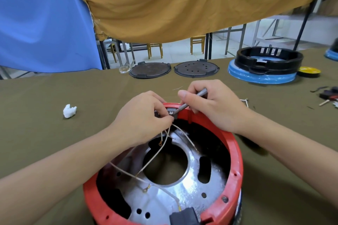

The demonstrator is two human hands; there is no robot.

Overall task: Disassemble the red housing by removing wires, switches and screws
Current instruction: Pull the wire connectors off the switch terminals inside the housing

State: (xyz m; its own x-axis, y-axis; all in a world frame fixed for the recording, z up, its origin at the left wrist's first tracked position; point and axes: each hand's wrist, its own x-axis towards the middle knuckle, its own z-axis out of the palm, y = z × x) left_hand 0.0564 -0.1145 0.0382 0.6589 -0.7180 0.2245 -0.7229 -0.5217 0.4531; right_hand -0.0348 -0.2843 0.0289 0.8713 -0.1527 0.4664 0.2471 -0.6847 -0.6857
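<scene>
- Where the far rim of the red housing (236,153) rises from the olive cloth-covered table (54,97), both hands meet over a small grey switch block (172,112) set into that rim.
- The left hand (144,115) has its fingers curled, pinching pale wires (164,142) just beside the block; the wires hang from those fingertips down into the housing, over its silvery metal plate (182,193).
- The right hand (210,104) grips a grey tool shaft (192,99) between thumb and curled fingers, its lower end at the block; the tip itself is hard to make out, possibly a screwdriver.
- Well left of the fingers lies a crumpled white wad (69,111).
</scene>
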